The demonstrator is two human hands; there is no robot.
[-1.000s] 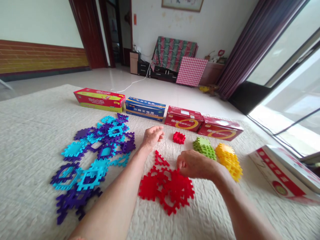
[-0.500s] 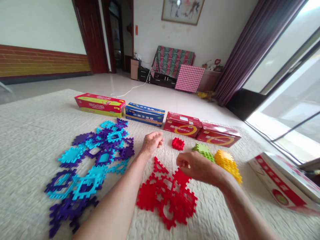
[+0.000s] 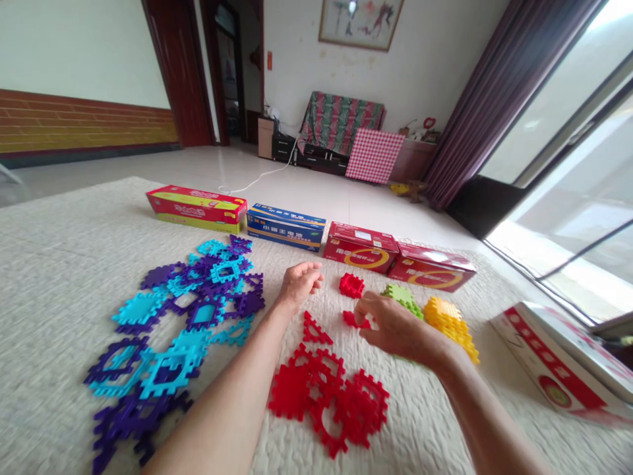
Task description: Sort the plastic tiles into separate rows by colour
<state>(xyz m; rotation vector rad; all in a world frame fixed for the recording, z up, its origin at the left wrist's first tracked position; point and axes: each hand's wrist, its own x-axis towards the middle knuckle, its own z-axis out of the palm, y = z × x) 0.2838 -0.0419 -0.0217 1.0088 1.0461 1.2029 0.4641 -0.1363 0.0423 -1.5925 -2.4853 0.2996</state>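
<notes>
My right hand (image 3: pixel 388 324) is closed on a red interlocking plastic tile (image 3: pixel 355 320), whose toothed edge shows left of and below the fingers. Just beyond it lies a small stack of red tiles (image 3: pixel 351 285). My left hand (image 3: pixel 299 284) hovers above the pale cover with its fingers curled together, and nothing shows in them. A red triangular piece (image 3: pixel 315 330) lies below and between the hands. Closer to me is a loose pile of red tiles (image 3: pixel 289 390), some solid, others with cut-out centres.
Purple and light-blue tiles (image 3: pixel 141 308) spread left of my left arm. Green tiles (image 3: pixel 399 295) and a yellow stack (image 3: pixel 448 320) sit beyond my right wrist. A yellow-red box (image 3: pixel 198 210), a blue box (image 3: pixel 285 227) and two red boxes (image 3: pixel 361 247) line the far side. A white-red box (image 3: pixel 554 356) stands right.
My right hand has moved slightly away from me and up from the red pile, carrying a red tile toward the small red stack. My left hand has stayed almost still.
</notes>
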